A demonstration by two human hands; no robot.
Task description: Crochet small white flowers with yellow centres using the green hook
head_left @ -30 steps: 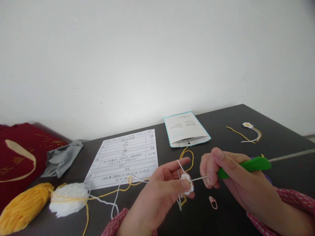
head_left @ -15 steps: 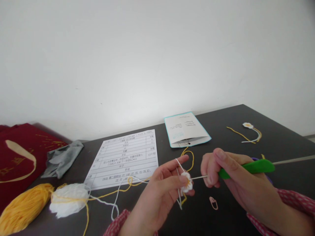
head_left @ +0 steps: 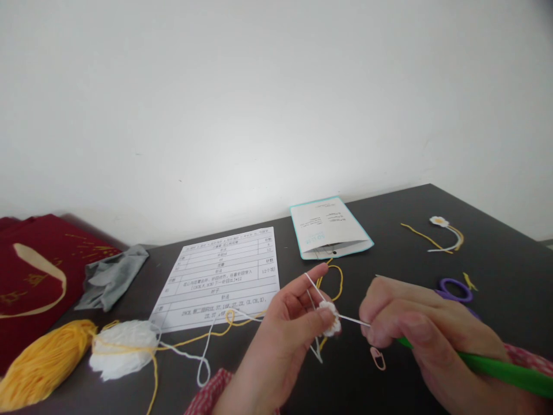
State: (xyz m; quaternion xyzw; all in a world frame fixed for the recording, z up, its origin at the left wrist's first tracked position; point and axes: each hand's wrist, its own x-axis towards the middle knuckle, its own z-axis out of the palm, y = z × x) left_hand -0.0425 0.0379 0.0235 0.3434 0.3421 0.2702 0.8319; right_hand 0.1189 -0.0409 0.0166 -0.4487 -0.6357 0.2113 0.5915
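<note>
Between the thumb and fingers of my left hand [head_left: 287,328] is a small white crocheted flower [head_left: 332,323] with a yellow centre partly under the thumb. White yarn runs from it up over the raised index finger, and loose strands hang below. My right hand [head_left: 423,334] is closed around a crochet hook with a green handle [head_left: 503,369]. The hook's thin shaft [head_left: 354,320] reaches left to the flower's edge; its tip is too small to make out. Just under the right fingers lies a pink stitch marker [head_left: 378,358] on the dark table.
At left are a yellow yarn skein [head_left: 47,366], a white yarn ball [head_left: 123,349], a grey pouch [head_left: 110,279] and a dark red bag [head_left: 38,259]. A printed sheet [head_left: 220,276] and a white packet [head_left: 328,225] lie behind my hands. Purple scissors [head_left: 455,290] and another flower [head_left: 439,221] are at right.
My right hand has turned and shifted slightly right and down, so the green handle now slopes down to the right. The purple scissors have come into fuller view. My left hand keeps its grip.
</note>
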